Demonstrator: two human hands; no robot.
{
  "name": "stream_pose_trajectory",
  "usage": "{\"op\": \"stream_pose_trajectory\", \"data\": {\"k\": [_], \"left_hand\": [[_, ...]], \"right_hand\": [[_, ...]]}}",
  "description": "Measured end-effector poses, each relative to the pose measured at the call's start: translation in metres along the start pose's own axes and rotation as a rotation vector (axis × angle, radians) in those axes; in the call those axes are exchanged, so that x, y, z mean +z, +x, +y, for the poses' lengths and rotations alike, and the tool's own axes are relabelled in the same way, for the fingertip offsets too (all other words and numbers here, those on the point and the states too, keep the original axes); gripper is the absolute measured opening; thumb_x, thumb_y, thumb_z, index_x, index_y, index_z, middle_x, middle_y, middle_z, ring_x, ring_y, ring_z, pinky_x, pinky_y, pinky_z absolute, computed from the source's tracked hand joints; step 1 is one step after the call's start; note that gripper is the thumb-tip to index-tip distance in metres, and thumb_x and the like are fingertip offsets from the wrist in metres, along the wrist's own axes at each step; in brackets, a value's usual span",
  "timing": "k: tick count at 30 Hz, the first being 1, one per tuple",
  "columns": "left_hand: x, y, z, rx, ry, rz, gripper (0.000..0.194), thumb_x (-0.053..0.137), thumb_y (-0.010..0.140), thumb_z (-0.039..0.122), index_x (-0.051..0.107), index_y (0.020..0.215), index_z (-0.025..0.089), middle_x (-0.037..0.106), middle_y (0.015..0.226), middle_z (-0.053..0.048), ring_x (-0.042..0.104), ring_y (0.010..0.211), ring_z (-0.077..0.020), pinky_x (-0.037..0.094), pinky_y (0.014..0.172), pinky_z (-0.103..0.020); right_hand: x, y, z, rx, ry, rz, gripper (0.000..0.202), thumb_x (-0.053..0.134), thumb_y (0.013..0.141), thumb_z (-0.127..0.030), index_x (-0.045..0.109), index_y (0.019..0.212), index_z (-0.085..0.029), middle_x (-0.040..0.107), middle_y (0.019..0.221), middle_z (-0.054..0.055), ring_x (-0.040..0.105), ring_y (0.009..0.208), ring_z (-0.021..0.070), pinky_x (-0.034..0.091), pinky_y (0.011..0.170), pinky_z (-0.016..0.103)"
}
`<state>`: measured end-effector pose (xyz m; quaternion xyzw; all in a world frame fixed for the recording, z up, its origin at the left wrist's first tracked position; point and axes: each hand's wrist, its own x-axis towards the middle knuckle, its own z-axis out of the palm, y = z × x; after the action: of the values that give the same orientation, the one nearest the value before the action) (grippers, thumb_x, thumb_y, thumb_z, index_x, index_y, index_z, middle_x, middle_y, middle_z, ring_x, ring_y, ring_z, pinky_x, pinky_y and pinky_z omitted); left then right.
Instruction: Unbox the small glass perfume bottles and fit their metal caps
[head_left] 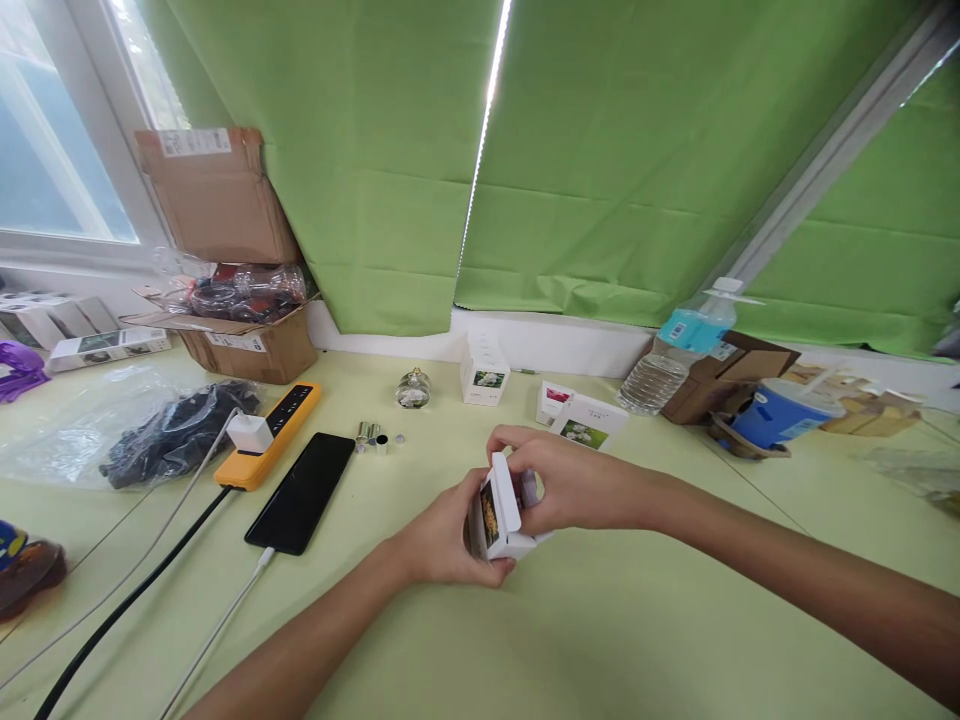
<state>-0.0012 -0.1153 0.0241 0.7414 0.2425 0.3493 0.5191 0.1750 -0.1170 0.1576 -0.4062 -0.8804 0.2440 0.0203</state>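
Note:
My left hand [448, 535] is wrapped round the lower left side of a small white box [504, 510] with a dark picture on its face. From the right, my right hand [551, 475] reaches over the box's open end, fingers curled at its raised flap and round something glassy that is mostly hidden. Beyond my hands, a round glass bottle [413, 389] stands on the pale green table [585, 620], with small metallic caps [370, 434] in front of it. White boxes [484, 372] stand in a row near the wall, and two more white boxes [590, 421] lie right of them.
A black phone [301, 493] on a white cable and a yellow power strip [268, 437] lie at left. Behind them is an open carton [251, 345] with clear plastic. At right are a water bottle [679, 345], a blue cup [780, 412] and cardboard [709, 375].

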Motion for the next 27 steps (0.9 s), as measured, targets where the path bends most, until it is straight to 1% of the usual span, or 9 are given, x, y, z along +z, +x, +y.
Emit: {"op": "stream_pose_trajectory", "data": {"k": [7,10,14,17,20,23,25,26,27], "left_hand": [[0.0,0.0,-0.001,0.02,0.026,-0.004,0.079,0.075,0.059,0.019,0.039,0.13,0.022,0.057,0.119,-0.009,0.057,0.101,-0.0248,0.048,0.083,-0.037],[-0.001,0.0,-0.003,0.019,0.014,0.001,0.081,0.076,0.06,0.021,0.038,0.131,0.022,0.056,0.121,-0.01,0.056,0.105,-0.026,0.047,0.086,-0.038],[-0.002,0.001,-0.004,0.014,0.0,0.009,0.081,0.077,0.061,0.022,0.037,0.132,0.021,0.055,0.124,-0.011,0.055,0.11,-0.0272,0.045,0.091,-0.04],[-0.002,0.001,-0.003,0.012,-0.007,0.01,0.081,0.077,0.062,0.021,0.037,0.133,0.02,0.055,0.125,-0.012,0.054,0.111,-0.0272,0.045,0.093,-0.041],[-0.001,0.0,-0.002,0.029,0.001,0.004,0.081,0.075,0.065,0.02,0.034,0.135,0.02,0.054,0.128,-0.012,0.053,0.115,-0.0273,0.043,0.097,-0.043],[-0.001,-0.002,-0.001,0.092,0.041,-0.001,0.093,0.076,0.068,0.026,0.023,0.143,0.023,0.046,0.138,-0.014,0.047,0.125,-0.0287,0.038,0.104,-0.046],[-0.002,-0.003,0.001,0.174,0.127,0.065,0.107,0.079,0.066,0.032,0.01,0.147,0.025,0.033,0.147,-0.016,0.038,0.133,-0.0318,0.033,0.108,-0.051],[-0.001,-0.004,0.002,0.242,0.192,0.114,0.111,0.08,0.065,0.035,0.007,0.148,0.026,0.027,0.151,-0.017,0.033,0.136,-0.0335,0.031,0.109,-0.053],[-0.001,-0.004,0.003,0.33,0.269,0.163,0.11,0.08,0.065,0.036,0.007,0.148,0.028,0.022,0.152,-0.016,0.029,0.138,-0.0348,0.029,0.11,-0.055]], "right_hand": [[-0.012,-0.004,-0.007,0.025,-0.034,-0.001,0.005,0.069,0.066,-0.022,0.067,0.069,-0.019,0.054,0.102,0.001,0.055,0.078,0.0148,0.042,0.067,0.025],[-0.021,-0.007,-0.012,0.051,-0.065,0.037,0.006,0.068,0.067,-0.024,0.066,0.068,-0.019,0.055,0.103,0.002,0.056,0.077,0.0151,0.043,0.067,0.027],[-0.038,-0.012,-0.016,0.061,-0.124,0.107,0.006,0.067,0.068,-0.027,0.067,0.07,-0.021,0.059,0.103,0.002,0.057,0.083,0.0176,0.044,0.073,0.028],[-0.048,-0.015,-0.018,0.079,-0.119,0.12,0.007,0.067,0.068,-0.028,0.067,0.072,-0.021,0.063,0.097,0.001,0.058,0.083,0.0184,0.044,0.071,0.028],[-0.05,-0.016,-0.02,0.121,-0.089,0.118,0.01,0.067,0.068,-0.028,0.068,0.075,-0.021,0.066,0.088,0.001,0.059,0.078,0.0185,0.045,0.07,0.028],[-0.045,-0.016,-0.022,0.152,-0.078,0.121,0.012,0.067,0.066,-0.029,0.07,0.075,-0.021,0.067,0.08,0.001,0.059,0.074,0.0188,0.044,0.07,0.029],[-0.041,-0.016,-0.022,0.161,-0.078,0.119,0.013,0.068,0.066,-0.03,0.07,0.075,-0.021,0.067,0.076,0.001,0.058,0.072,0.0185,0.043,0.069,0.029],[-0.039,-0.015,-0.022,0.163,-0.079,0.117,0.013,0.068,0.066,-0.029,0.07,0.075,-0.021,0.067,0.074,0.001,0.058,0.07,0.0183,0.043,0.069,0.029],[-0.038,-0.015,-0.023,0.165,-0.08,0.119,0.013,0.068,0.066,-0.029,0.07,0.075,-0.021,0.067,0.072,0.001,0.058,0.069,0.018,0.043,0.068,0.029]]}}
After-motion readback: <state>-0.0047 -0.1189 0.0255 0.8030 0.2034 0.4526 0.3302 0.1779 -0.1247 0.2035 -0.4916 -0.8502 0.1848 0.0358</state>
